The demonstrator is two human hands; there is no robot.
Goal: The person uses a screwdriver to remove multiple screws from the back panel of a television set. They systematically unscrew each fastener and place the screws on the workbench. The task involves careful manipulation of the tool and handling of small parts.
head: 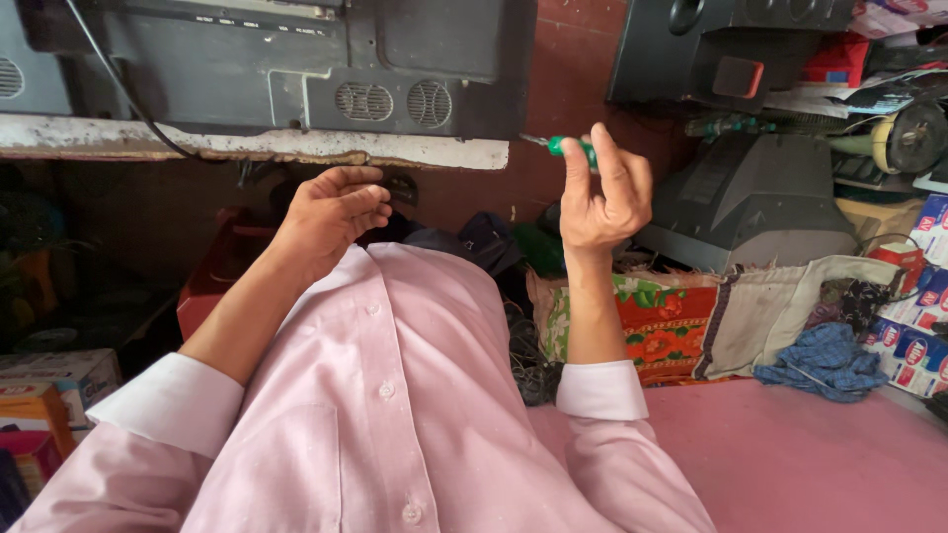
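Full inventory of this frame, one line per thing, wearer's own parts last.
screwdriver: 1, green handle, in right hand
dark appliance casing: 1, grey-black, on the ledge, top left
white ledge: 1, chipped, under the casing
grey housing: 1, right of centre
floral cloth: 1, orange-green, centre right
blue rag: 1, right
pink surface: 1, bottom right
left hand: 1, empty, fingers curled
right hand: 1, raised
pink shirt: 1, foreground

Left hand [331, 212] raised, palm up, fingers loosely curled, empty. Right hand [602, 192] raised higher, forearm upright, fingers closed in pinch grip. Both sleeves rolled to mid-forearm.
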